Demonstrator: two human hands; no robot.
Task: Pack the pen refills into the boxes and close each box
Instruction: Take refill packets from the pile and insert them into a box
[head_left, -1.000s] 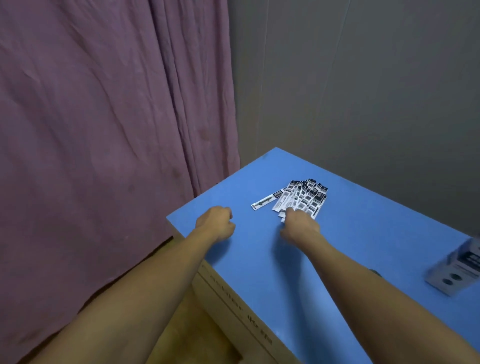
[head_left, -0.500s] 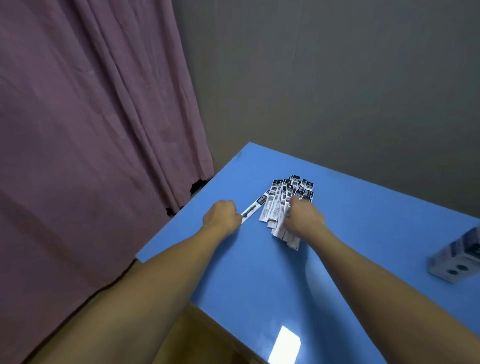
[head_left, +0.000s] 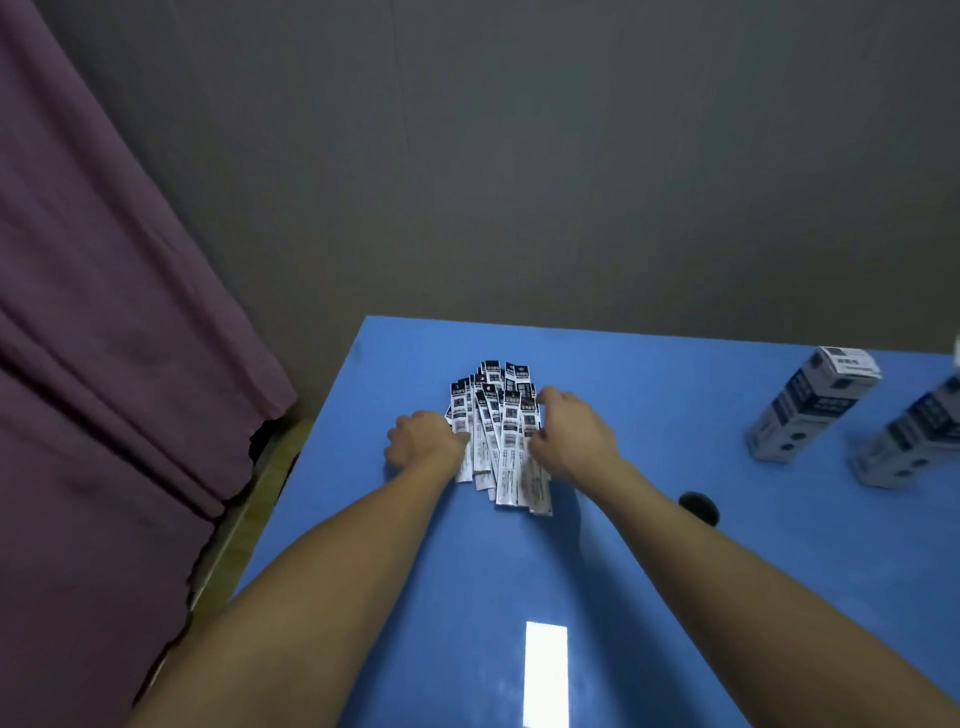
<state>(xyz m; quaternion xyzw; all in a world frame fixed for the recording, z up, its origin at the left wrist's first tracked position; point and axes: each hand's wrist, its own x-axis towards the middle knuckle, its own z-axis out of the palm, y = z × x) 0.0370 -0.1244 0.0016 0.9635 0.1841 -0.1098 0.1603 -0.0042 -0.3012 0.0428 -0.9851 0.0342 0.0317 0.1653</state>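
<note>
Several pen refills in white sleeves with black labels lie in a bunched pile on the blue table. My left hand presses against the pile's left side with curled fingers. My right hand cups the pile's right side, fingers curled round the outer refills. Two long white and dark boxes lie at the right: one box and a second box cut off by the frame edge.
A small dark round object sits on the table right of my right forearm. A purple curtain hangs at the left and a grey wall stands behind. The table's left edge runs close to my left arm.
Both hands have closed in on the refills and gathered the fanned pile and the stray one into a tighter bunch. The view has swung right, bringing both boxes in.
</note>
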